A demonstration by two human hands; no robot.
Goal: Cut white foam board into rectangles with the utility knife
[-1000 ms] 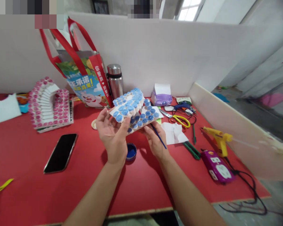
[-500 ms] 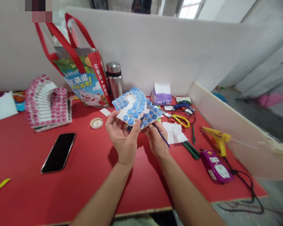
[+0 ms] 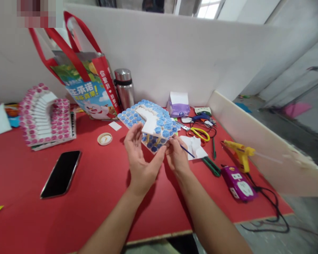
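Note:
A white model covered in blue rosettes (image 3: 163,123) is held up over the red table, tilted so that a bare white curved strip on its top faces me. My left hand (image 3: 143,162) grips its near side, the thumb at the lower edge and the fingers to the left. My right hand (image 3: 177,153) pinches the model's right corner. A thin dark blue stick (image 3: 187,151), like a brush handle, juts out from that same hand; its other end is hidden. Under the upper layer, darker blue rosettes and short yellowish supports show.
On the left stand a pink rosette-covered model (image 3: 46,118), a phone (image 3: 60,174) and a small round lid (image 3: 105,139). Behind are a shopping bag (image 3: 87,91) and a steel flask (image 3: 124,90). Scissors (image 3: 198,133), a green cutter (image 3: 211,166), a yellow glue gun (image 3: 240,151) and a purple power strip (image 3: 238,184) lie right.
The blue model has been turned and tipped, so more of its white strip and left side shows. My left hand has opened wider around it. The whole view has shifted slightly.

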